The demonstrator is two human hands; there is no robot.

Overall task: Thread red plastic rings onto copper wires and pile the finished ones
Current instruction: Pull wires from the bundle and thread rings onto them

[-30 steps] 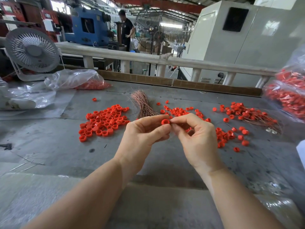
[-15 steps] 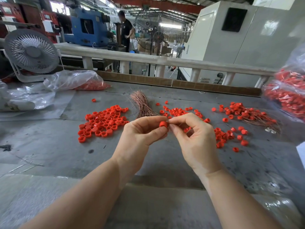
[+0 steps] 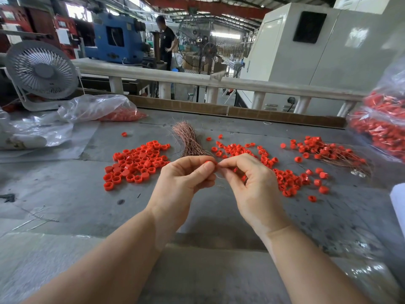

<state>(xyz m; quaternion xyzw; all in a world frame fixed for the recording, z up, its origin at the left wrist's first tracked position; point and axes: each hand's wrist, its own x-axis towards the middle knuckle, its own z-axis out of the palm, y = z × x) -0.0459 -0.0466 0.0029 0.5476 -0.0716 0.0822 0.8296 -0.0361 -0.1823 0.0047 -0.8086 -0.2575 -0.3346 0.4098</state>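
A red plastic ring [image 3: 208, 163] sits pinched between the thumb and forefinger of the left hand [image 3: 184, 183], held up over the grey table [image 3: 65, 194] at the middle of the view. The right hand [image 3: 252, 187] meets it fingertip to fingertip, its thumb and forefinger pinching a thin copper wire [image 3: 219, 175] whose loose end shows just below the ring; whether the wire already passes through the ring cannot be told.

Behind the hands lies a bundle of bare copper wires [image 3: 188, 141]. To its left is a heap of loose red rings [image 3: 138, 163], and to its right more rings [image 3: 263, 159] lie scattered. Further right sits the pile of finished ones [image 3: 328, 150], rings with wires trailing from them. A clear bag of red parts [image 3: 381, 126] stands at the right edge, and a small fan [image 3: 41, 71] at the far left.
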